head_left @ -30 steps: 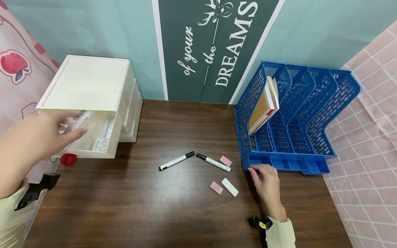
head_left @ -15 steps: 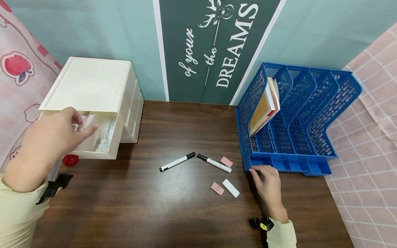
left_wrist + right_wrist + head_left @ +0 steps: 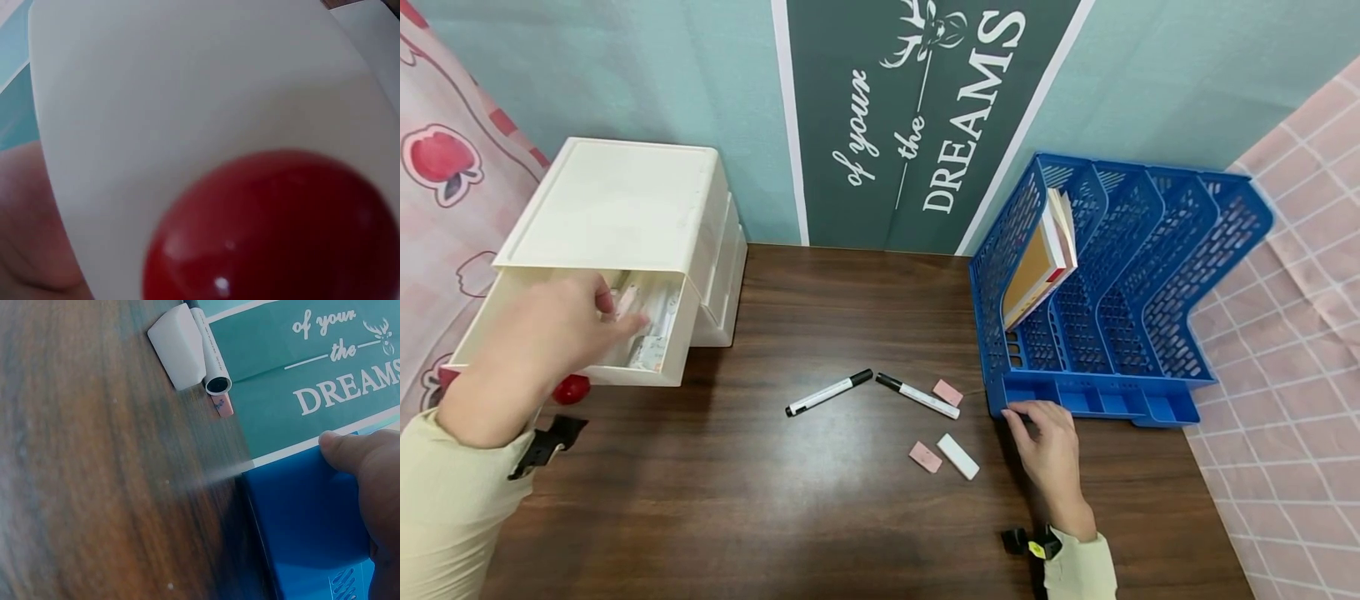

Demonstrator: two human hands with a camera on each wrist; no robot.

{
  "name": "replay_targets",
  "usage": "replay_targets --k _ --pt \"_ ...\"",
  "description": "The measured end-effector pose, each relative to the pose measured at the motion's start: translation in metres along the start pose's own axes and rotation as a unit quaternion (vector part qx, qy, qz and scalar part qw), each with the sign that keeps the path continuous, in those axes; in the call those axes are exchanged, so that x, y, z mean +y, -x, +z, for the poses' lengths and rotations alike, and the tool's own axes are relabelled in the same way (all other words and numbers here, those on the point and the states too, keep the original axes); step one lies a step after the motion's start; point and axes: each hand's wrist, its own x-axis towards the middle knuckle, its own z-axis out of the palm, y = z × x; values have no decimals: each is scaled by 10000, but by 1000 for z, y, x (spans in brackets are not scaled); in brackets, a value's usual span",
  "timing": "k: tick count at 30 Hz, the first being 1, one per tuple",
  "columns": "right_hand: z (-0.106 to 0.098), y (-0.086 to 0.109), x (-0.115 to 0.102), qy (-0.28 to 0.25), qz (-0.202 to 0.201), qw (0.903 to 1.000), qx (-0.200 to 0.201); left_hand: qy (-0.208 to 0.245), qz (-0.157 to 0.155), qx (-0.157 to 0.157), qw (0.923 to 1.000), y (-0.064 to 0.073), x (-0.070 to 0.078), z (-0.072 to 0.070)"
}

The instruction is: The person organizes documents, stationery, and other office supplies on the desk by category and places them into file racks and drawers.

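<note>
My left hand (image 3: 550, 325) reaches over the pulled-out top drawer (image 3: 640, 377) of a white drawer unit (image 3: 610, 200). Its thumb and bent fingers are at a pinkish-white packet (image 3: 627, 302) among clear-wrapped items; motion blur leaves me unable to tell whether it is held. In the left wrist view a red round knob (image 3: 269, 231) stands before the white drawer front, with part of the hand (image 3: 37, 219) at the left edge. On the right, my right hand (image 3: 1048, 450) grips the front left corner of a blue file rack (image 3: 1112, 380), thumb against its wall (image 3: 306, 519).
Two black-capped markers (image 3: 829, 392) (image 3: 925, 397), two pink erasers (image 3: 947, 392) (image 3: 925, 457) and a white eraser (image 3: 958, 457) lie mid-table. One book (image 3: 1037, 267) leans in the rack's leftmost slot. A fabric backdrop (image 3: 752, 100) rises behind the table.
My left hand has moved right and farther into the drawer, toward its packets. A packet earlier near its fingertips now sits lower among the others. The right hand keeps its place on the rack.
</note>
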Motion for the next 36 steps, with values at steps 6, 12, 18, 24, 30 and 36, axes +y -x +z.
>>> replay_targets --k 6,12,18,24,30,36 --pt "0 0 -2 -26 31 10000 -1 16 -8 -451 9990 -4 -6 2" --pt "0 -1 -3 -39 41 10000 21 -12 190 -636 9978 -7 -12 3" --pt "0 -1 -2 -46 33 10000 25 67 282 -761 9967 -8 -16 2" --pt "0 0 -3 -68 3 10000 43 96 87 -990 9950 -8 -17 0" --pt "0 0 -1 -119 -83 9999 94 92 95 -994 9950 -7 -15 1" --pt "2 1 1 -133 -141 9997 125 142 57 -1084 9940 -7 -16 1"
